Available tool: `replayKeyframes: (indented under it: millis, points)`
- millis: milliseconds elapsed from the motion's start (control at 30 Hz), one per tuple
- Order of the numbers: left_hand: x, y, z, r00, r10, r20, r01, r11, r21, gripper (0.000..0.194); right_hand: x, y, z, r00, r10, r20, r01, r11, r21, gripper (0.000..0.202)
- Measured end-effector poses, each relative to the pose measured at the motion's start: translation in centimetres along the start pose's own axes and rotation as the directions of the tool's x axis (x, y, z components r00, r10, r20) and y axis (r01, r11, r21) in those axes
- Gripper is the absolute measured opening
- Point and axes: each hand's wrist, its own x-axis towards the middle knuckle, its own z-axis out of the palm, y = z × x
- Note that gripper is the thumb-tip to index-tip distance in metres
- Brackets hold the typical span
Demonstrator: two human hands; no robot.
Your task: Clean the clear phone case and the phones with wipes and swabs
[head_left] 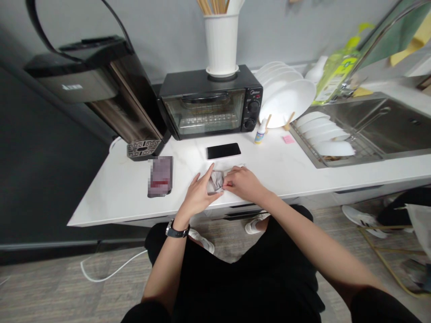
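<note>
A crumpled light-grey piece of thin, cloth-like material lies on the white counter near its front edge; its exact kind is hard to make out. My left hand rests at its left side, fingers and thumb spread, the thumb along its lower edge. From the right, my right hand pinches the material between thumb and forefinger, hiding part of it. Just behind the hands lies a black-screened phone. Left of them is a pixelated purplish item.
A toaster oven carrying a white cup of chopsticks stands behind. A drinks dispenser is at left. Rightward are a small bottle, a pink note, racked plates and a sink with bowls.
</note>
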Motion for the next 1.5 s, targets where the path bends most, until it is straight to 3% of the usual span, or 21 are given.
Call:
replayKeyframes:
  millis: [133, 300, 467, 600, 700, 967, 1167, 1300, 1500]
  points:
    - [0.0, -0.1, 0.0, 1.0, 0.019, 0.012, -0.019, 1.0, -0.01, 0.074, -1.7, 2.6, -0.6, 0.991, 0.123, -0.044, -0.126, 0.989, -0.074, 0.018]
    - [0.3, -0.3, 0.0, 0.999, 0.023, 0.032, -0.023, 1.0, -0.014, 0.073, -2.0, 4.2, -0.6, 0.941, 0.281, -0.186, -0.32, 0.918, -0.233, 0.02]
    - [0.4, -0.3, -0.1, 0.999, 0.03, 0.023, -0.029, 0.999, -0.024, 0.073, 0.5, 2.0, 0.6, 0.95, 0.24, -0.202, -0.284, 0.93, -0.234, 0.021]
    - [0.4, -0.1, -0.3, 1.0, 0.008, 0.02, -0.008, 1.0, -0.005, 0.071, 2.0, -1.1, 1.2, 0.992, 0.074, -0.105, -0.087, 0.988, -0.127, 0.019]
    - [0.3, 0.2, -0.5, 0.999, -0.006, 0.032, 0.005, 1.0, 0.017, 0.069, 2.0, -2.2, 1.0, 0.998, -0.009, -0.067, 0.006, 0.999, -0.046, 0.017]
    - [-0.2, 0.5, -0.3, 1.0, 0.022, 0.018, -0.022, 1.0, 0.017, 0.07, -0.7, 0.8, -1.0, 0.987, 0.154, -0.044, -0.158, 0.98, -0.122, 0.018]
    - [-0.3, 0.7, -0.5, 0.999, 0.036, 0.022, -0.036, 0.999, 0.0, 0.069, -2.1, 2.5, -1.3, 0.936, 0.302, -0.179, -0.339, 0.909, -0.242, 0.024]
    - [-0.1, 0.5, -0.5, 0.999, 0.031, 0.03, -0.031, 1.0, -0.005, 0.068, -0.9, 1.2, -0.5, 0.946, 0.253, -0.203, -0.297, 0.928, -0.226, 0.026]
    - [0.1, 0.0, -0.2, 0.999, 0.04, 0.016, -0.039, 0.999, -0.017, 0.071, 1.2, -2.2, 0.9, 0.979, 0.136, -0.148, -0.153, 0.983, -0.104, 0.022]
